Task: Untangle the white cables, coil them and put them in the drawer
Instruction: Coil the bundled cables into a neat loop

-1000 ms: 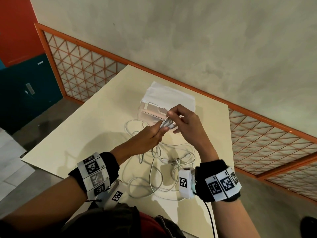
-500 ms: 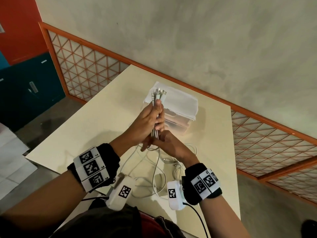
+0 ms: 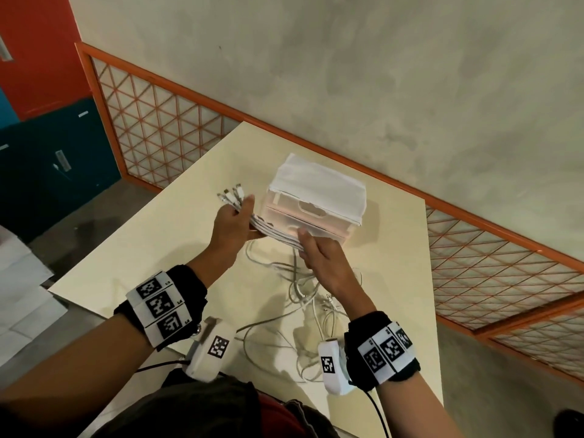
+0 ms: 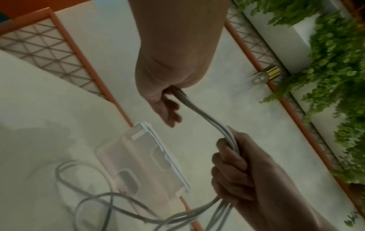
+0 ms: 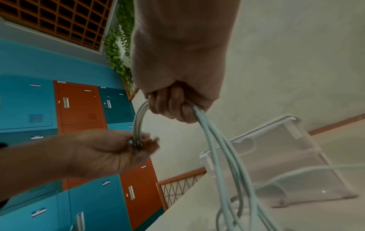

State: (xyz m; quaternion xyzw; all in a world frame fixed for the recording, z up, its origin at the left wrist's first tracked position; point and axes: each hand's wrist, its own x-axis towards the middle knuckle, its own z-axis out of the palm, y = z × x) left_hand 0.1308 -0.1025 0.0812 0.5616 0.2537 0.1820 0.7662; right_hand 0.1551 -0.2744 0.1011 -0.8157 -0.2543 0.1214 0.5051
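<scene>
Several white cables [image 3: 274,233] are gathered into one bundle, stretched taut on a slant between both hands just in front of the drawer unit [image 3: 319,188]. My left hand [image 3: 235,221] grips the bundle near its plug ends [image 3: 232,196], which stick out up and to the left. Lower and to the right, my right hand [image 3: 311,252] is curled round the same bundle [image 4: 207,123]. Below the right hand [image 5: 173,104] the cables [image 5: 219,150] hang down to a loose tangle [image 3: 300,298] on the table. The translucent drawer unit [image 4: 142,156] has a white top and looks closed.
The cream table [image 3: 158,248] ends close to my body, and more plug ends [image 3: 330,303] lie in the tangle. An orange lattice railing [image 3: 164,121] and a grey wall stand behind it. Blue and orange lockers [image 5: 79,106] are at the left.
The left hand has swung the plug ends from upright in front of the drawer unit down to its left. The right hand has slid along the bundle, which now lies slanted between the hands.
</scene>
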